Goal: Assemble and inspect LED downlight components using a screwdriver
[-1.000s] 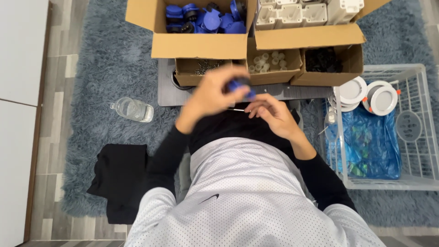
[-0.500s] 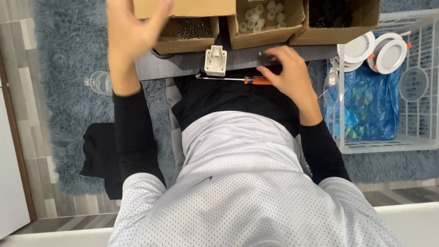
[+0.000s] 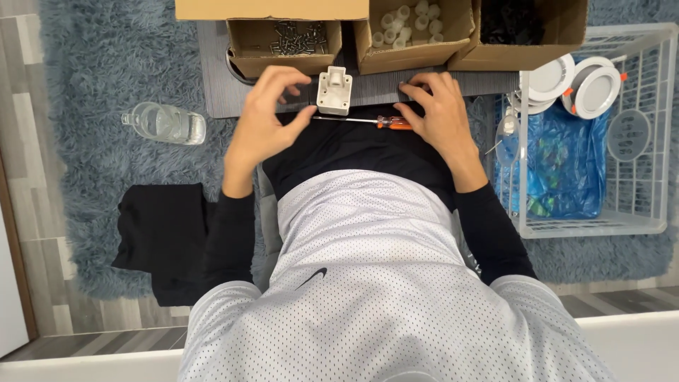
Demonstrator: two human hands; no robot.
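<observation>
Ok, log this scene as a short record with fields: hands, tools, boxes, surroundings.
left hand: open, fingers curled, beside the white part, not clearly touching
right hand: flat on the grey board, fingertips by the screwdriver
screwdriver: orange handle, lying flat in front of the white part
boxes: screw box, white caps box, black parts box
basket: white wire, holds round lamps and a blue bag
rug: water bottle lying on it, black cloth at its edge
</observation>
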